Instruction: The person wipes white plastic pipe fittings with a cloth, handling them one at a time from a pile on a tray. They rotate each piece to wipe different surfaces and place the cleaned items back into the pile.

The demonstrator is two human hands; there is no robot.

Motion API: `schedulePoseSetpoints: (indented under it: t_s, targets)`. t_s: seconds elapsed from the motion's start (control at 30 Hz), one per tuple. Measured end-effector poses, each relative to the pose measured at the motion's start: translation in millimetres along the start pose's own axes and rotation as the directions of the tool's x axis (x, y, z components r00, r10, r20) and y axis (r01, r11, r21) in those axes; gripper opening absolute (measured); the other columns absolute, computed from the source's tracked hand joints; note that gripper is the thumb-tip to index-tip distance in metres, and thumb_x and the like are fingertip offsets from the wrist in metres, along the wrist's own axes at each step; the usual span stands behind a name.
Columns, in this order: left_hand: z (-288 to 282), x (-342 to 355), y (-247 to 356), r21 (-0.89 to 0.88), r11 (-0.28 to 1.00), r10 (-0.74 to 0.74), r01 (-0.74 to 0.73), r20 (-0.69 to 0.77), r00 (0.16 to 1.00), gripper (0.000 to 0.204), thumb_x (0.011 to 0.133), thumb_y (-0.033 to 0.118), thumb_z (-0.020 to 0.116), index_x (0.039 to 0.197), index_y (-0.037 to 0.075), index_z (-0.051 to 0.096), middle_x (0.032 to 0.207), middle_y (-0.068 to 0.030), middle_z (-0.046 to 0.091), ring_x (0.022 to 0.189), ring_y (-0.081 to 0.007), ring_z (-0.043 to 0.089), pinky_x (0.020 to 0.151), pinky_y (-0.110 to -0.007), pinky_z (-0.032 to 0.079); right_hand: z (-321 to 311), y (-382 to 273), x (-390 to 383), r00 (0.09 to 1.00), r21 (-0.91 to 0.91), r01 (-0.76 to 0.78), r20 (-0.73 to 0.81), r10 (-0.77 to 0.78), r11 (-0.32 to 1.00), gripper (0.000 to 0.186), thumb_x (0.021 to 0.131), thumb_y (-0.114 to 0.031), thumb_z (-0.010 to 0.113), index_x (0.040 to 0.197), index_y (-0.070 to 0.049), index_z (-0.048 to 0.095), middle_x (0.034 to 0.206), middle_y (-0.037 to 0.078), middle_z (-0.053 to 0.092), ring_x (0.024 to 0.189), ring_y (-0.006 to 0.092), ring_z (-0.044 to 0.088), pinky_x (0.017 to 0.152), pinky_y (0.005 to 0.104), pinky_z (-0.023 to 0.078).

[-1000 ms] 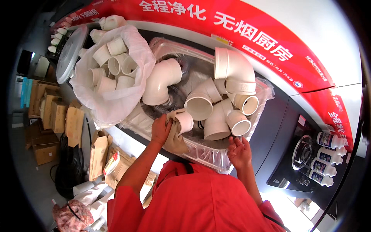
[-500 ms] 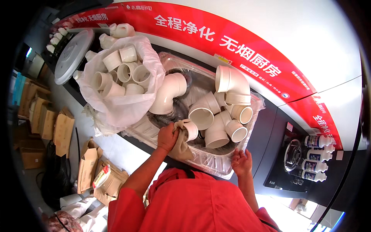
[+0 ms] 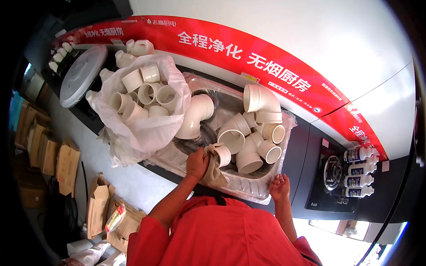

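Note:
My left hand [image 3: 197,164] is closed on a tan cloth [image 3: 214,174], bunched against a short white pipe fitting [image 3: 223,155] at the near side of a plastic-wrapped sink [image 3: 253,188]. My right hand [image 3: 279,188] hovers at the sink's near right corner, fingers loosely curled and apart, with nothing visible in them. In the sink lie several white pipe elbows, among them a large elbow [image 3: 262,103] at the back, a wide-mouthed elbow [image 3: 232,134] in the middle and an S-shaped pair [image 3: 195,116] on the left.
Left of the sink stands a white plastic bag [image 3: 146,133] full of pipe fittings. Behind it are white jugs [image 3: 142,47] and a round lid [image 3: 82,76]. Several bottles [image 3: 358,181] stand beside a black cooktop [image 3: 317,190] on the right. Cardboard boxes [image 3: 100,204] lie on the floor.
The view has tilted slightly, so the counter's left part sits lower. My left hand keeps the cloth against the fitting. My right hand stays by the sink corner, its fingers curled slightly more.

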State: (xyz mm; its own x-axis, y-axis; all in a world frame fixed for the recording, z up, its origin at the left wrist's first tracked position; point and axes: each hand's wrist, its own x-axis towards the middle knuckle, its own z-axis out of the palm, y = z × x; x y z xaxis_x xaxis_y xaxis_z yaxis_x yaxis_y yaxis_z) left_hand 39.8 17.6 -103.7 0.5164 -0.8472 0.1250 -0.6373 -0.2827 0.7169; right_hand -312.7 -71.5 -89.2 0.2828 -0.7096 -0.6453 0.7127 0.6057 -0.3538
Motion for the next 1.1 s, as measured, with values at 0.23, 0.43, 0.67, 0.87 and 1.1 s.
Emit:
schedulePoseSetpoints:
  t_s: [0.23,0.43,0.67,0.87,1.1]
  targets:
    - [-2,0,-1,-0.051,0.999,0.004,-0.004,0.012,1.000,0.020,0.084,0.024,0.058,0.085,0.005,0.052,0.078,-0.0184,0.060,0.071,-0.0420,0.055,0.065,-0.049,0.041,-3,7,7,0.990,-0.033,0.128,-0.055,-0.130,0.991,0.020,0.090,-0.027,0.050,0.076,-0.012,0.053,0.073,0.001,0.062,0.056,0.0096,0.054,0.045,0.0216,0.042]
    - [-3,0,-1,-0.116,0.993,-0.007,0.005,-0.019,1.000,0.021,0.084,0.025,0.057,0.083,0.005,0.051,0.072,-0.0200,0.059,0.070,-0.0421,0.055,0.062,-0.051,0.041,3,8,1,0.989,-0.090,0.137,0.066,-0.131,0.986,0.021,0.091,-0.024,0.047,0.075,-0.012,0.052,0.072,0.003,0.059,0.063,0.0106,0.059,0.053,0.0221,0.050]
    - [-6,-5,1,-0.170,0.985,0.002,-0.010,-0.050,0.999,0.022,0.085,0.027,0.057,0.084,0.005,0.053,0.070,-0.0200,0.058,0.067,-0.0422,0.055,0.059,-0.051,0.041,-3,5,0,0.994,-0.139,0.107,0.033,-0.103,0.985,0.018,0.091,-0.024,0.047,0.082,-0.010,0.053,0.074,0.003,0.059,0.059,0.0095,0.054,0.053,0.0210,0.048]
    - [-3,-3,-2,-0.139,0.989,-0.048,0.044,-0.021,0.999,0.022,0.085,0.027,0.057,0.087,0.005,0.054,0.074,-0.0204,0.060,0.069,-0.0418,0.056,0.060,-0.051,0.041,-6,5,4,0.992,-0.122,0.112,-0.050,-0.119,0.986,0.021,0.090,-0.027,0.050,0.088,-0.008,0.056,0.073,0.005,0.058,0.057,0.0136,0.052,0.051,0.0225,0.044]
    - [6,-5,-9,-0.326,0.944,-0.097,0.049,-0.133,0.986,0.022,0.087,0.024,0.055,0.093,0.003,0.055,0.076,-0.0214,0.060,0.073,-0.0433,0.056,0.063,-0.048,0.043,11,8,-7,0.989,-0.370,0.080,-0.087,-0.121,0.926,0.022,0.090,-0.029,0.050,0.094,-0.009,0.057,0.076,0.002,0.058,0.060,0.0133,0.052,0.052,0.0252,0.044]
